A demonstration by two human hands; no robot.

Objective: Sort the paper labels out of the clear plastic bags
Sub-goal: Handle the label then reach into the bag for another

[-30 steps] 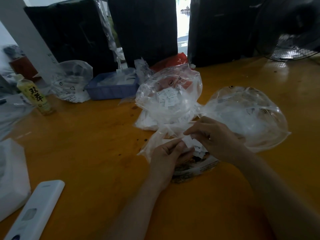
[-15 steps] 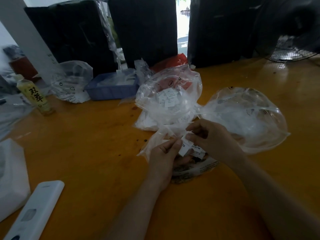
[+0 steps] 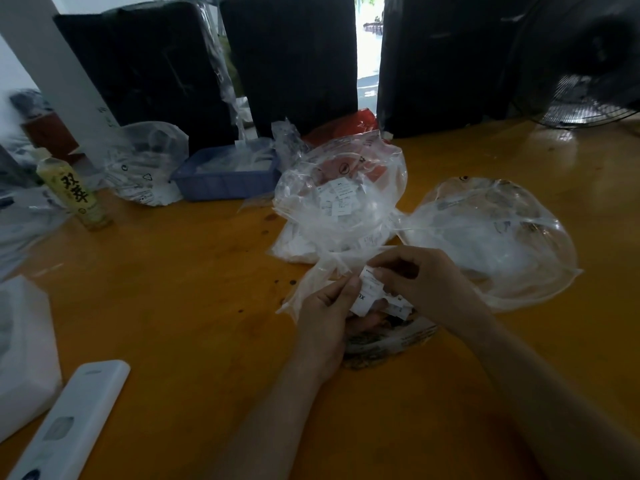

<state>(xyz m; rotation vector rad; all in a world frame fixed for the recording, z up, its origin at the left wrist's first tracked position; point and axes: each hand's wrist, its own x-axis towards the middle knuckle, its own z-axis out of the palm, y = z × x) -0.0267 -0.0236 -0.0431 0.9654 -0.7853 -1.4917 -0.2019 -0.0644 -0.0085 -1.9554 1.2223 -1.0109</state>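
A small stack of white paper labels [image 3: 367,289] sits between my two hands at the table's middle. My left hand [image 3: 329,317] pinches the stack's left edge together with a thin clear plastic bag [image 3: 315,282]. My right hand [image 3: 426,282] grips the labels from the right, fingers curled over them. Behind my hands stands a puffed clear bag [image 3: 346,188] holding several white labels. Another large clear bag [image 3: 491,237] lies to the right, its contents hazy.
On the orange table [image 3: 173,289] are a blue tray [image 3: 225,178], a yellow drink bottle [image 3: 74,192], a bag with printed marks [image 3: 145,164], a white remote-like device [image 3: 69,420] and a white box [image 3: 20,341]. Black cases stand behind. A fan [image 3: 588,98] is at far right.
The labels have come up out of the thin bag between my hands and now show clearly. My right hand's fingers curled back over them; my left hand rose slightly.
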